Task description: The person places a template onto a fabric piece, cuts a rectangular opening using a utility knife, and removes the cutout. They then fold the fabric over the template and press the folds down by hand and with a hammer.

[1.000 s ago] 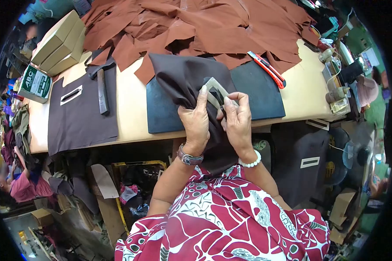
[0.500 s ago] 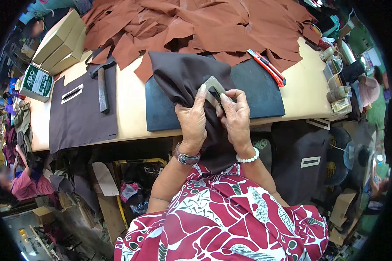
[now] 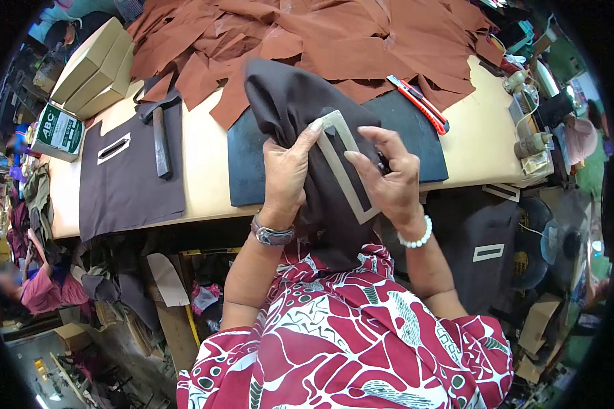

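A dark brown fabric piece (image 3: 286, 95) is lifted over the front of a black board (image 3: 245, 170). On it lies a pale rectangular frame (image 3: 341, 174) with a long slot, tilted down to the right. My left hand (image 3: 285, 174) grips the fabric, its thumb on the frame's upper left corner. My right hand (image 3: 392, 174) is beside the frame's right side, thumb and index finger apart, the thumb near the frame's edge. Something small and dark shows behind its thumb, too hidden to make out.
A hammer (image 3: 160, 143) lies on another dark fabric piece (image 3: 133, 187) at the left. A red cutter (image 3: 419, 104) rests on the board's upper right. Brown sheets (image 3: 320, 37) cover the table's back. Boxes (image 3: 95, 68) stand at the back left.
The fabric has been turned and spread so that the whole pale frame shows. My right hand has moved right and its fingers have parted; my left hand has shifted slightly left.
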Motion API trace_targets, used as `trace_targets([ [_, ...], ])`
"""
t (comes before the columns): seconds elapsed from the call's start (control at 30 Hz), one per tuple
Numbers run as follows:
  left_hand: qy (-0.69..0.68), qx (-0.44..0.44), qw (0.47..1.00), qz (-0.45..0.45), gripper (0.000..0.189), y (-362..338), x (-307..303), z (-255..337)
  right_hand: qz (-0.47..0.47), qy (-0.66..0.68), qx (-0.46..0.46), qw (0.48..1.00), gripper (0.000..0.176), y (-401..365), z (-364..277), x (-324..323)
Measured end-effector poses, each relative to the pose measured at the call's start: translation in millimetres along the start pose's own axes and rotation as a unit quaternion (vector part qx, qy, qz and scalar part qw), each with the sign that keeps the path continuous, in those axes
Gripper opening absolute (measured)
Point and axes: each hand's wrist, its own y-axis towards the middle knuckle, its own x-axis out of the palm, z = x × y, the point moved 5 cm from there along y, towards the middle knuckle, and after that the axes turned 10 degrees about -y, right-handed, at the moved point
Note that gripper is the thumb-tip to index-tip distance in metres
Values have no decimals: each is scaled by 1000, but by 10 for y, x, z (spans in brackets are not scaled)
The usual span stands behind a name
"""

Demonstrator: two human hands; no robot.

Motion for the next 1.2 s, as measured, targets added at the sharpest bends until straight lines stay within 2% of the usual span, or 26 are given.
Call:
trace_targets([
  [0.07, -2, -21, 1000, -7, 17, 10, 14, 31, 20, -110, -204, 973, 39, 91, -79, -14],
  [0.1, -2, -24, 999, -27, 17, 2, 39, 60, 2, -123, -223, 967, 47, 124, -116, -8],
  [0.2, 18, -22, 998, -63, 16, -32, 86, 99, -23, -223, -279, 934, 46, 195, -172, 25],
  [0.23, 29, -20, 997, -72, 15, -40, 92, 106, -1, -184, -307, 934, 44, 218, -177, 47],
  [0.33, 59, -41, 993, -94, 24, -37, 63, 99, 16, -183, -331, 926, 36, 274, -216, 52],
  [0.43, 101, -50, 994, -10, 39, -34, -59, 81, -17, -171, -320, 932, 26, 354, -196, 75],
  [0.57, 32, -149, 988, -8, 50, 13, -103, 62, -44, -124, -248, 960, 13, 486, -125, 95],
  [0.63, -13, -186, 982, -30, 50, 41, -135, -9, -113, -19, -117, 987, 13, 551, -45, 152],
  [0.7, -13, -202, 979, -19, 44, 73, -220, -64, -158, 48, -14, 986, 14, 580, 70, 259],
  [0.8, 6, -194, 980, -37, 32, 47, -171, -30, -97, 4, 0, 995, 14, 665, 231, 305],
  [0.83, 16, -185, 981, -48, 27, 36, -125, 16, -94, 89, 50, 990, 18, 678, 367, 335],
  [0.87, 11, -157, 986, -51, 23, 42, -93, 75, -70, 124, 51, 988, 23, 703, 490, 318],
  [0.93, 1, -98, 994, -56, 16, 60, -53, 187, -92, 243, 187, 947, 24, 617, 595, 225],
  [0.97, -15, -59, 996, -59, 17, 96, -49, 231, -128, 258, 259, 922, 38, 491, 579, 133],
  [1.03, 6, 24, 999, -26, 17, 199, -134, 301, -253, 292, 276, 880, 37, 194, 676, 142],
  [1.1, 38, 98, 994, 8, 18, 250, -183, 447, -296, 217, 244, 897, 31, -27, 615, 151],
  [1.13, 52, 115, 992, 20, 18, 255, -221, 511, -303, 238, 281, 879, 29, -111, 475, 111],
  [1.2, 79, 146, 985, 49, 20, 225, -368, 616, -292, 201, 273, 894, 19, -174, 483, 26],
])
